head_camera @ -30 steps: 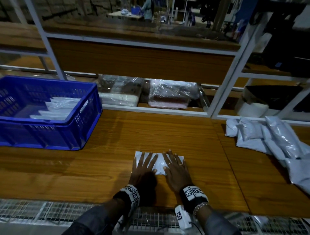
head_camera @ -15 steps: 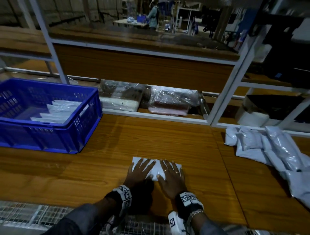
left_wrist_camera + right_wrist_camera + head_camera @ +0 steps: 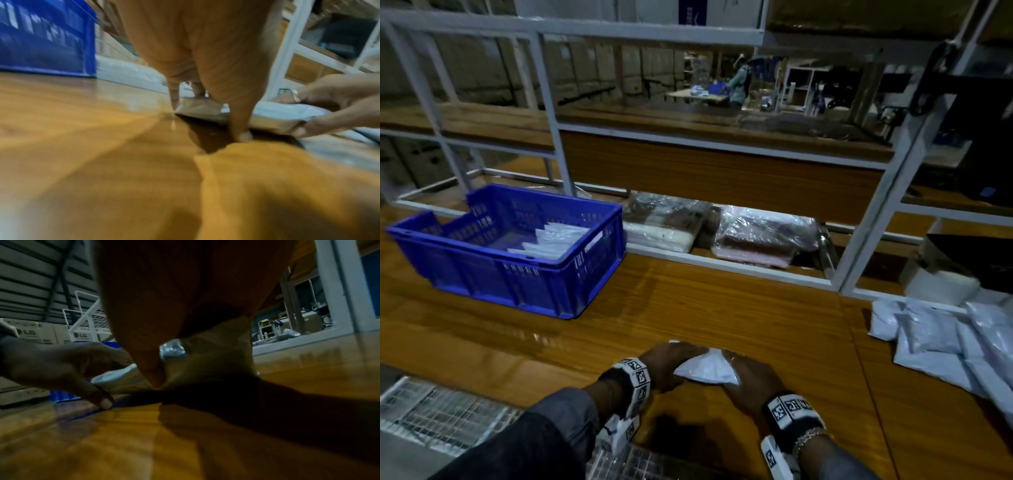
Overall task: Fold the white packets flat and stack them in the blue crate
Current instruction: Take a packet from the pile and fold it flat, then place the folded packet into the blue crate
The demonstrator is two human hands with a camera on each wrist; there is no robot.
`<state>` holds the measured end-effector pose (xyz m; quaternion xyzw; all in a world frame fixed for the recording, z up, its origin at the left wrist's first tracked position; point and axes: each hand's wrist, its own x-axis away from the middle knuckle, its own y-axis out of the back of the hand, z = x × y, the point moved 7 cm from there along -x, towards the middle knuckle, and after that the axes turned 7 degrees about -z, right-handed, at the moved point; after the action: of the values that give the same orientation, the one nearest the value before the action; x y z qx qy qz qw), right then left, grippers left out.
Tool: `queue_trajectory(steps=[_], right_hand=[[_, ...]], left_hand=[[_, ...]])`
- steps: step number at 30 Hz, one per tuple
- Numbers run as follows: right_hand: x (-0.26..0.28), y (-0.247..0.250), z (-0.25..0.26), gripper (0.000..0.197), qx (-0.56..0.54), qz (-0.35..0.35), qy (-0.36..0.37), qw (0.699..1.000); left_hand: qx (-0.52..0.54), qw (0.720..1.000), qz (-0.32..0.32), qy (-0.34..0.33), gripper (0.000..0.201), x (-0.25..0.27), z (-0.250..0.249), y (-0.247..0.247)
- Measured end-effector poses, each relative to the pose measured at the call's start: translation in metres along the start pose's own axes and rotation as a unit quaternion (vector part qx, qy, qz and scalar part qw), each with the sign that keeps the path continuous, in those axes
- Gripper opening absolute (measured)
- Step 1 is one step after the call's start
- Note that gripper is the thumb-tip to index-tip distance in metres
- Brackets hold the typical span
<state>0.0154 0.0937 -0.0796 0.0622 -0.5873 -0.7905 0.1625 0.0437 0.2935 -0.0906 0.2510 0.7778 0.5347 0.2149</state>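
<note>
A folded white packet (image 3: 707, 369) sits just off the wooden table near its front edge, held at both ends. My left hand (image 3: 669, 359) grips its left end, thumb under the near edge. My right hand (image 3: 748, 377) pinches its right end between thumb and fingers. In the left wrist view the packet (image 3: 273, 112) is raised slightly above its shadow, with the right hand (image 3: 329, 107) pinching its corner. The right wrist view shows the left hand (image 3: 68, 368) with its thumb on the table by the packet (image 3: 115, 378). The blue crate (image 3: 517, 250) stands at the far left with several flat packets (image 3: 551, 240) inside.
A pile of unfolded white packets (image 3: 955, 335) lies at the right edge of the table. Plastic-wrapped bundles (image 3: 760, 243) sit under the white-framed shelf (image 3: 722, 150) behind. A wire grid (image 3: 438, 411) runs along the table's near side.
Both hands pressed flat on the packet before; now their fingers have curled around its ends and its near edge is lifted. The head view has tilted upward.
</note>
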Motion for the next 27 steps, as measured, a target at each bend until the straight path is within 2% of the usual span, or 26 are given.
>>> queue_trajectory(steps=[5, 9, 13, 17, 19, 23, 27], right_hand=[[-0.013, 0.018, 0.004, 0.07, -0.023, 0.014, 0.022, 0.999], [-0.023, 0.022, 0.021, 0.079, -0.01, 0.057, 0.07, 0.996], [-0.032, 0.036, 0.054, 0.064, -0.041, 0.095, 0.097, 0.99], [-0.041, 0.067, 0.1, 0.06, -0.085, 0.114, 0.124, 0.982], [-0.052, 0.081, 0.132, 0.052, -0.12, 0.105, 0.141, 0.977], [-0.085, 0.102, 0.206, 0.065, -0.145, 0.052, 0.187, 0.97], [-0.105, 0.129, 0.29, 0.053, -0.171, 0.012, 0.245, 0.954]], left_hand=[[0.045, 0.998, -0.018, 0.027, 0.049, -0.002, -0.008, 0.037], [0.041, 0.997, 0.038, 0.055, 0.04, 0.013, -0.006, 0.061], [0.059, 0.99, 0.076, 0.101, 0.034, 0.039, 0.009, 0.078], [0.121, 0.968, 0.104, 0.192, 0.029, 0.069, 0.038, 0.122], [0.14, 0.962, 0.093, 0.216, 0.032, 0.084, 0.053, 0.155], [0.137, 0.963, 0.051, 0.225, 0.039, 0.124, 0.086, 0.234], [0.087, 0.966, -0.026, 0.242, 0.034, 0.168, 0.136, 0.312]])
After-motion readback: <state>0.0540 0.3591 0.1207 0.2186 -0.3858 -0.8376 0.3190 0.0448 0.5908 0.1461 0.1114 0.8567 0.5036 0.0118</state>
